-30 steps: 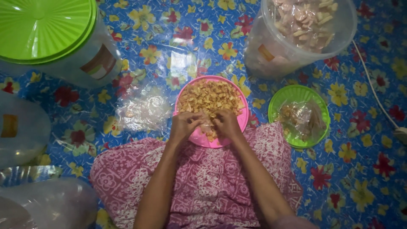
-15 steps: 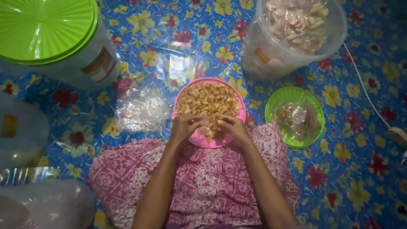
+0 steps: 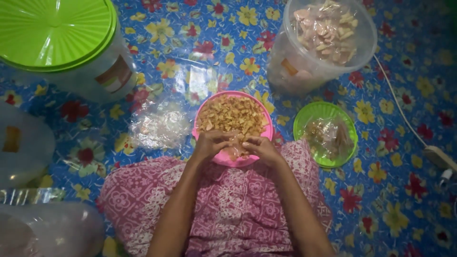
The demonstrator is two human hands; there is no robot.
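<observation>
Both hands, left hand point(image 3: 209, 144) and right hand point(image 3: 263, 148), curl half-closed together on a small clear bag point(image 3: 236, 151) of chips at the near rim of the pink bowl point(image 3: 264, 138), seemingly mid-filling, with a green bowl point(image 3: 323, 110) just beside on the floral mat point(image 3: 190, 52).

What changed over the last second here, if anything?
Little. Both hands, left hand and right hand, stay together over the near edge of the pink bowl of chips, fingers only shifting slightly. The green plate and lidded tub have not moved.
</observation>
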